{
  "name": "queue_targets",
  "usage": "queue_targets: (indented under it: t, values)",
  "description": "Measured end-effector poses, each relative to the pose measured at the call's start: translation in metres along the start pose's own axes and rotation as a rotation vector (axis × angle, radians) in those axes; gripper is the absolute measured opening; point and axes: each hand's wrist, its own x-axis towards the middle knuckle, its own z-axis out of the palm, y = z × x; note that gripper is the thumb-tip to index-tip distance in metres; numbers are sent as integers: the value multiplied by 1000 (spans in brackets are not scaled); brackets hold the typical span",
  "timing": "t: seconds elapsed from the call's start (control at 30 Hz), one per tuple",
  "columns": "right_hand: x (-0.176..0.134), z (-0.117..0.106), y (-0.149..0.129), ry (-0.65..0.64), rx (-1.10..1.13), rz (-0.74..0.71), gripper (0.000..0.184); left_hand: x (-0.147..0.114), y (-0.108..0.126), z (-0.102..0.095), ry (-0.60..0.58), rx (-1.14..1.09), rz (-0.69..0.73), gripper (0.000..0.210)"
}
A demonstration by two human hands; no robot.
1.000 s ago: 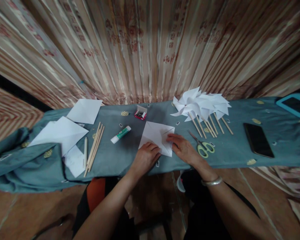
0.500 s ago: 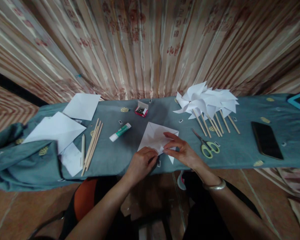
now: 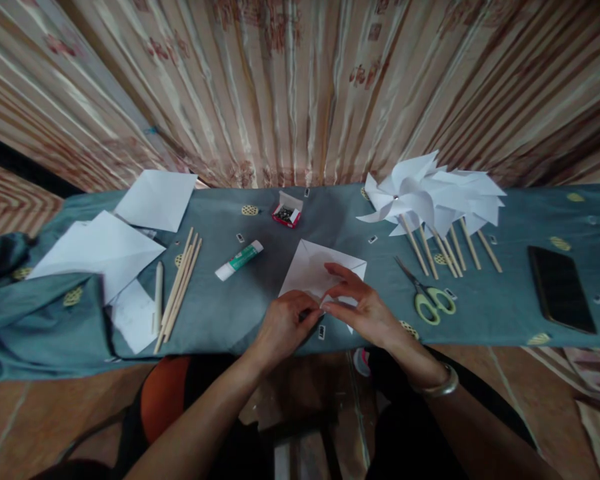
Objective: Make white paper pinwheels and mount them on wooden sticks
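Note:
A white paper square (image 3: 313,263) with cut corners lies in front of me, its near edge between my hands. My left hand (image 3: 287,327) has its fingers closed on that near edge. From the other side my right hand (image 3: 363,307) pinches the paper with thumb and index finger, the other fingers raised and bent. The fingertips of both hands almost meet and hide the pinched spot. Left of the paper lies a glue stick (image 3: 239,260); beyond it stands an open red box (image 3: 287,212) of small dark pins.
Several white paper pinwheels (image 3: 440,190) on wooden sticks lie at the back right, with green-handled scissors (image 3: 427,297) and a black phone (image 3: 561,289) nearer. To the left are wooden sticks (image 3: 179,290), a white pencil-like rod (image 3: 159,297) and paper sheets (image 3: 155,200).
My right hand has come closer to my left, its thumb and index finger now at the left fingertips. The whole view has shifted slightly.

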Motion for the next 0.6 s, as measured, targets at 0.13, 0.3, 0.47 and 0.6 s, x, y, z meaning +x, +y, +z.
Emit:
queue_targets:
  t: [0.13,0.3,0.47,0.6]
  values:
    - [5,5,-6,23,28,14,11,3,1,-1,-13,13,-37,14]
    - [11,-4,-8,138,121,15,8,4,3,-4,-50,75,-24,14]
    - [6,-15,0,86,40,52,14,2,2,-4,-41,50,-8,12]
    - [-3,-11,7,29,-43,60,10,1,1,-2,-23,52,-3,13]
